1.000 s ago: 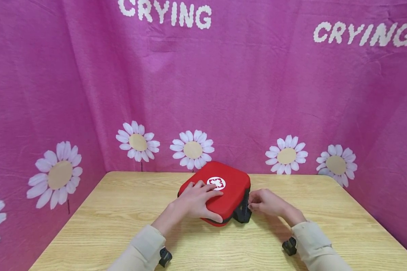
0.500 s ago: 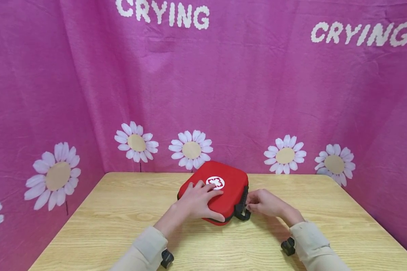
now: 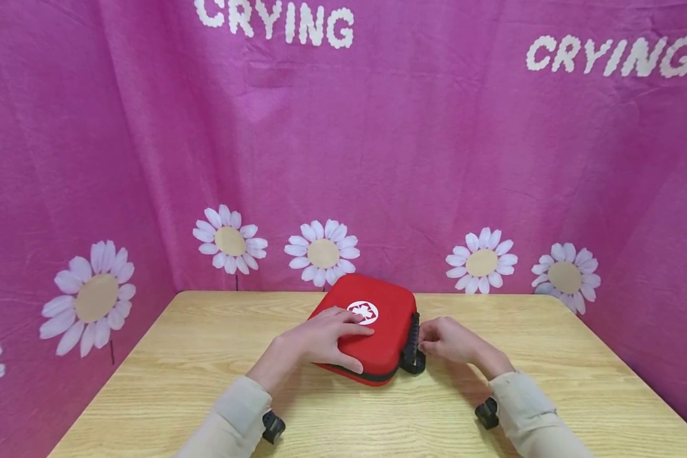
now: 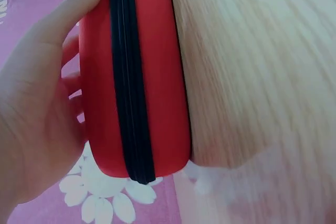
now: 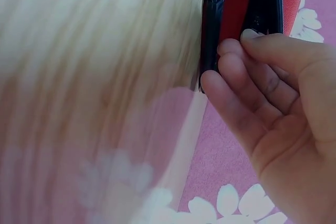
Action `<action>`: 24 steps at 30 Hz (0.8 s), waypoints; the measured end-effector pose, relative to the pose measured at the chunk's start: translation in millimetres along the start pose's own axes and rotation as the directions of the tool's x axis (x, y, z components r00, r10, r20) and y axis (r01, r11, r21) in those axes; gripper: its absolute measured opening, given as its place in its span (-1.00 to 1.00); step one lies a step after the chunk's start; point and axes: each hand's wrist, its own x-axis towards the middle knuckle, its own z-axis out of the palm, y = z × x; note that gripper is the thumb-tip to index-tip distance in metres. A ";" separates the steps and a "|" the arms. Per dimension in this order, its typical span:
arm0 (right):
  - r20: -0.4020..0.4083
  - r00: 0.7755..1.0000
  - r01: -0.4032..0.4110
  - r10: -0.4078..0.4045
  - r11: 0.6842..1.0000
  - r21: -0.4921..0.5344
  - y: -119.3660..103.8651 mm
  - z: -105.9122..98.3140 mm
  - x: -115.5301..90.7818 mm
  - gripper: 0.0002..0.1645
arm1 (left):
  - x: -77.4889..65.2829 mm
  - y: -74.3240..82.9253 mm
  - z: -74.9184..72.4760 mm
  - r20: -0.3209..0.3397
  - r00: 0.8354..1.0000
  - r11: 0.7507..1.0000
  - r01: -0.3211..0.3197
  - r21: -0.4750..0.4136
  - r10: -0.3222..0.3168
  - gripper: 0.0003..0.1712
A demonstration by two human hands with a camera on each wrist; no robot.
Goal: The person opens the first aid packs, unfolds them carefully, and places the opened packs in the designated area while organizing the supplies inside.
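Red first-aid case [image 3: 386, 305] has turned slightly on the wooden table [image 3: 206, 369], baring more of its zipper [image 4: 130, 77], the left hand [image 3: 323, 337] spread on its lid, the right hand [image 3: 449, 341] curled at the black handle [image 3: 413, 338], any pinch unclear.

Your left hand [image 3: 326, 337] sits around the middle of the desk [image 3: 177, 356], short of its far edge, back upward, fingers lightly spread and leaning toward the right edge, the thumb well apart from them. Your right hand [image 3: 449, 340] is nearer the right edge, its fingers bent inward, thumb tip close beside the forefinger's (the right wrist view shows this best). Your left forearm [image 3: 223, 423] slants toward the far right corner, your right forearm [image 3: 538, 420] toward the far left corner, both sleeved, with bare wrists.
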 end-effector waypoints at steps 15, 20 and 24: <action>-0.022 0.999 -0.038 0.039 0.999 0.038 7.6 2.0 -5.1 -0.87 | 6.2 2.4 9.5 -0.083 0.996 0.995 0.015 0.097 -0.007 -0.20; -0.023 1.000 -0.015 0.016 0.998 0.059 10.0 2.7 -8.3 -0.86 | 9.8 6.1 15.0 -0.125 0.992 0.989 0.047 0.140 -0.030 -0.19; 0.004 1.000 -0.005 0.005 0.996 0.085 10.0 3.1 -8.9 -0.86 | 11.8 10.3 16.2 -0.151 0.987 0.984 0.085 0.159 -0.061 -0.19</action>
